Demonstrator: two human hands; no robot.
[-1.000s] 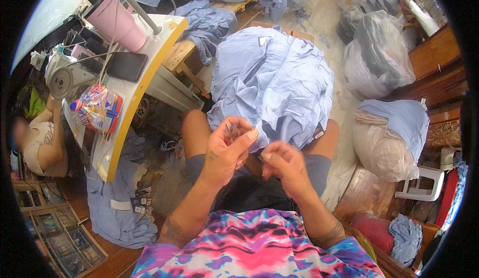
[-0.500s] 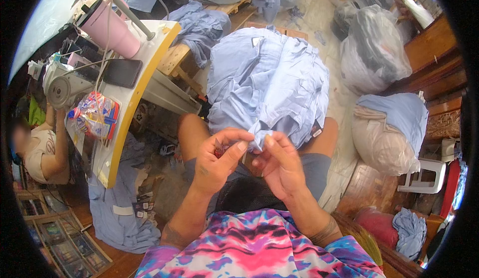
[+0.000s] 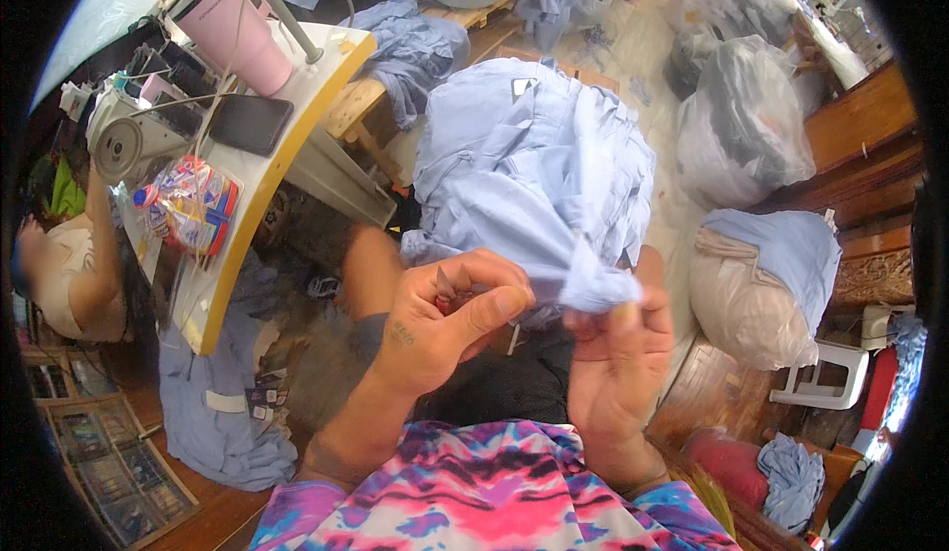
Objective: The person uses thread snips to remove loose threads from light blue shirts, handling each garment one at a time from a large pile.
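- Shirt (image 3: pixel 465 492), one, tie-dyed pink, purple and blue; lower centre of the frame.
- Left hand (image 3: pixel 435 324), centre: curled fingers close round snips (image 3: pixel 444 305), red, blades pointing up; thumb and forefinger tips brought together. Whether they also nip thread or fabric, cannot tell.
- Right hand (image 3: pixel 623 353), right of centre, partly blurred: thumb and fingers pinched narrow on a corner of cloth (image 3: pixel 596 287).
- Cloth, light blue; just above centre, drawn from the near side of the heap to the right fingertips.
- Heap (image 3: pixel 494 156), light blue garments, one white label near its top; upper centre, beyond the hands.
- Table (image 3: pixel 252 220), white, yellow-edged; left of frame. Upon it: clear-wrapped pack (image 3: pixel 198 210), black phone (image 3: pixel 251 124), pink tumbler (image 3: pixel 237 37).
- Bundle (image 3: pixel 746 304), bagged, blue fabric over its top; right of frame, white stool (image 3: pixel 830 378) beside it.
- Clear bag (image 3: pixel 746 126), dark contents; upper right.
- Person (image 3: pixel 84 274), beige top; far left.
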